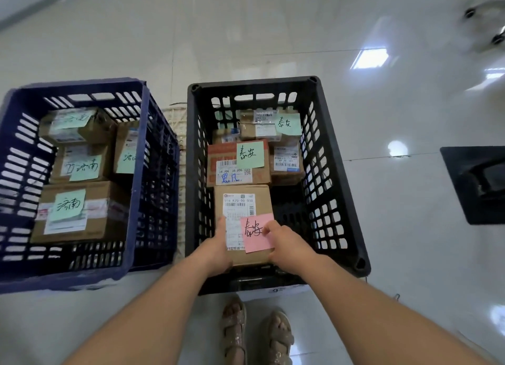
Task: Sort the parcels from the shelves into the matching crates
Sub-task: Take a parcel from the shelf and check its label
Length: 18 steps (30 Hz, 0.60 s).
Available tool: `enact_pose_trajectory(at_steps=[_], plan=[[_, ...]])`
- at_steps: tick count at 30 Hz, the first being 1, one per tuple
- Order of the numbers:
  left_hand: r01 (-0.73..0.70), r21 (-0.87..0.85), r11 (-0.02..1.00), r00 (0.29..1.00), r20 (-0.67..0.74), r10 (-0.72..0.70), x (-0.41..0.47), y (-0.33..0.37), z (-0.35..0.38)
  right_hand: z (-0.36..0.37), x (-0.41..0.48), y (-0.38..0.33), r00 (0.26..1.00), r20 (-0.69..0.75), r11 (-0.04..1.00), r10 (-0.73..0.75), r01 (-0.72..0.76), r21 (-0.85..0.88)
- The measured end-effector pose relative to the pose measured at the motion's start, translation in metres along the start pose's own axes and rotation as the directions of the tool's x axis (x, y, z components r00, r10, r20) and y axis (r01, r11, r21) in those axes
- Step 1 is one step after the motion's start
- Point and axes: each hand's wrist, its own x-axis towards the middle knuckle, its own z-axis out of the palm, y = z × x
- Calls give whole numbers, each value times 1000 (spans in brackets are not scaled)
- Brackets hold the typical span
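Cardboard parcel (243, 214), boxy, pink note, gripped by left hand (218, 251) and right hand (287, 248) inside black lattice crate (336, 201).

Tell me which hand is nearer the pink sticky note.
Right. The right hand touches the pink note with its thumb; the left hand grips the parcel at its left edge, clear of the note.

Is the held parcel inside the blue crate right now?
No: left hand and right hand hold the pink-noted parcel inside the black crate, beside the blue crate.
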Motion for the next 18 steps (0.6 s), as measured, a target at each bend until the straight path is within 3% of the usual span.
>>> enact_pose_trajectory(at_steps=[5, 7, 11, 18], plan=[[188, 108, 976, 982, 5, -189, 40, 1, 13, 14, 32, 7, 999, 36, 1000, 11, -10, -19], [241, 74, 968, 970, -58, -237, 58, -2, 20, 16, 46, 9, 998, 58, 1000, 15, -14, -25], [241, 96, 966, 956, -194, -219, 79, -6, 34, 22, 66, 14, 995, 94, 999, 24, -22, -25], [345, 261, 902, 936, -167, -310, 105, -9, 38, 31, 79, 24, 983, 182, 1000, 12, -11, -6]])
